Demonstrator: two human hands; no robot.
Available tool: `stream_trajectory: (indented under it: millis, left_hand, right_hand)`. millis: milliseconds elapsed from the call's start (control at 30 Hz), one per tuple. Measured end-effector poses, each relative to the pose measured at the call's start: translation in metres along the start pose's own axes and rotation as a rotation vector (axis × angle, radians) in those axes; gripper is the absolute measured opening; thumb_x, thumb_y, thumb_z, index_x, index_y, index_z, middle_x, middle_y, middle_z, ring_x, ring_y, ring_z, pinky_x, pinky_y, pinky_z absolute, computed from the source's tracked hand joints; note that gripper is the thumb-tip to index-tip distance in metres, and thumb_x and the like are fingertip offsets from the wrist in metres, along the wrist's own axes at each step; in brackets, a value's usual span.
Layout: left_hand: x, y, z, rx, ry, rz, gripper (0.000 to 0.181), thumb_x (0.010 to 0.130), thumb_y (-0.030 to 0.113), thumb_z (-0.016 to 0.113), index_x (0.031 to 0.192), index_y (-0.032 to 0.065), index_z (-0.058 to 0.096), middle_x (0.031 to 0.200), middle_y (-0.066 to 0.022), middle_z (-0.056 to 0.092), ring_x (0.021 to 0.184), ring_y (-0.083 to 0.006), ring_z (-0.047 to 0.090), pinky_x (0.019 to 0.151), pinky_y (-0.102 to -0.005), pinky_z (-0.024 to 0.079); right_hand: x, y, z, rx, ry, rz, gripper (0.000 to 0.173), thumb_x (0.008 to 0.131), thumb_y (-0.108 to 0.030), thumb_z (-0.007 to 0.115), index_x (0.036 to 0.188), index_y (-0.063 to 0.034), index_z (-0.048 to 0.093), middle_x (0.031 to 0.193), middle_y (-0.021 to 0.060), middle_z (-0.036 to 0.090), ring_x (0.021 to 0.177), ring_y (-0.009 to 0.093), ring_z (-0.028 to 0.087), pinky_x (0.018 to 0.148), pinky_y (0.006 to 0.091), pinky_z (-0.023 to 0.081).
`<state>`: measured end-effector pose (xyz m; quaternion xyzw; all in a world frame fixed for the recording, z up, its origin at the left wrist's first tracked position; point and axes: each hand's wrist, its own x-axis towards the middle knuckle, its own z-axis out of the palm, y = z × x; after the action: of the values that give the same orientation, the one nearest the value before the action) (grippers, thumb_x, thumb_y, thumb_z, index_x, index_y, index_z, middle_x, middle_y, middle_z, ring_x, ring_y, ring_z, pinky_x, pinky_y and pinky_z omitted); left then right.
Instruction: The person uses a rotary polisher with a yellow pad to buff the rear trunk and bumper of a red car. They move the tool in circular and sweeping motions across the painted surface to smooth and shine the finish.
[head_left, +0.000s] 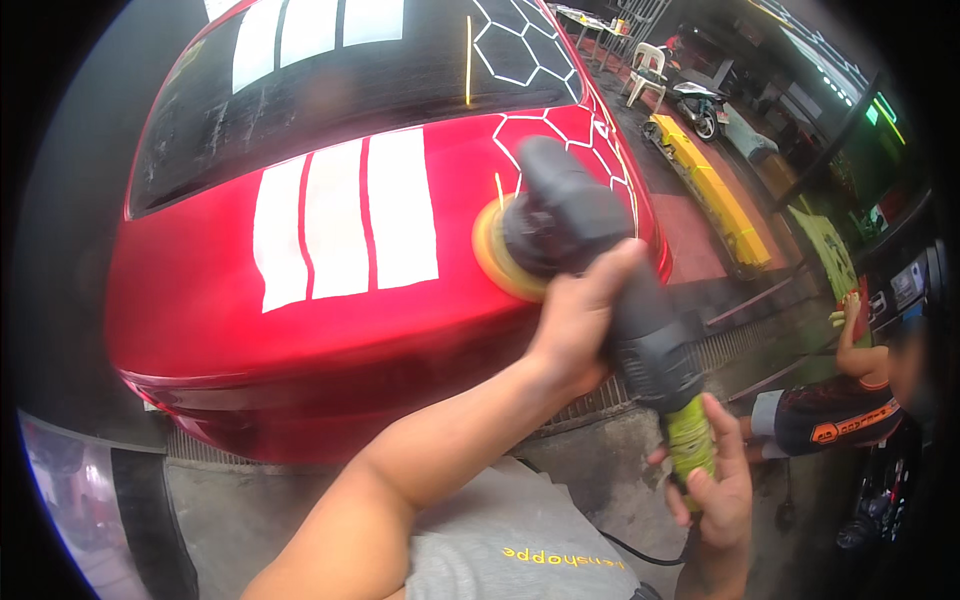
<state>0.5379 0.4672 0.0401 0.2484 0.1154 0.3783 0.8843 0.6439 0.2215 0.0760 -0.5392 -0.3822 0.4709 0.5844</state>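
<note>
A black dual-action car polisher (592, 210) is held in both my hands. My left hand (577, 322) grips its body just behind the head. My right hand (720, 465) is wrapped around the yellow-green section of its rear handle (690, 435). Its round yellow foam pad (491, 251) is at the right side of the red trunk lid (202, 262); whether it presses on the paint cannot be told. White ceiling lights reflect in the lid and in the dark rear window (360, 82). The tool and my hands look slightly blurred by motion.
A black cord (645, 556) runs below my right arm. At right, another person (832, 412) bends with an arm extended. Beyond the car are a yellow lift ramp (712, 191), a white plastic chair (645, 71) and a motorcycle (701, 109). A floor grate (731, 349) crosses behind the car.
</note>
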Motion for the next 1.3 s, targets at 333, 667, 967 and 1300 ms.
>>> stream_trajectory:
  millis: [333, 667, 967, 1300]
  left_hand:
    - [0.107, -0.065, 0.045, -0.038, -0.025, -0.099, 0.036, 0.098, 0.038, 0.080, 0.115, 0.0081, 0.068, 0.091, -0.0025, 0.067, 0.076, -0.0188, 0.070, 0.075, -0.0403, 0.065]
    - [0.019, 0.009, -0.004, -0.124, 0.064, 0.211, 0.031, 0.101, 0.035, 0.078, 0.111, 0.0109, 0.062, 0.090, -0.0027, 0.064, 0.075, -0.0164, 0.069, 0.069, -0.0380, 0.064]
    - [-0.014, 0.180, -0.085, -0.157, 0.074, 0.185, 0.027, 0.101, 0.034, 0.079, 0.113, 0.0147, 0.064, 0.093, -0.0021, 0.065, 0.079, -0.0202, 0.069, 0.076, -0.0442, 0.064]
    - [-0.080, 0.346, -0.184, -0.147, 0.146, 0.269, 0.038, 0.092, 0.032, 0.077, 0.115, 0.0081, 0.059, 0.095, -0.0073, 0.063, 0.081, -0.0259, 0.069, 0.079, -0.0476, 0.065]
  right_hand:
    - [0.040, -0.001, -0.075, 0.045, 0.190, -0.015, 0.075, 0.110, -0.018, 0.062, 0.174, -0.0157, 0.024, 0.122, 0.0237, 0.066, 0.049, 0.008, 0.049, 0.044, 0.0182, 0.041]
    - [0.046, -0.010, -0.012, -0.067, -0.080, -0.010, 0.075, 0.106, -0.018, 0.064, 0.172, -0.0111, 0.030, 0.115, 0.0245, 0.070, 0.051, 0.007, 0.052, 0.044, 0.0186, 0.043]
    - [0.103, -0.006, 0.186, -0.113, -0.121, -0.042, 0.063, 0.113, -0.015, 0.056, 0.172, -0.0154, 0.034, 0.112, 0.0156, 0.072, 0.052, 0.007, 0.054, 0.042, 0.0203, 0.041]
    - [0.136, 0.007, 0.370, -0.209, -0.237, -0.038, 0.063, 0.113, -0.018, 0.060, 0.171, -0.0229, 0.036, 0.108, 0.0094, 0.072, 0.053, 0.005, 0.054, 0.041, 0.0201, 0.039]
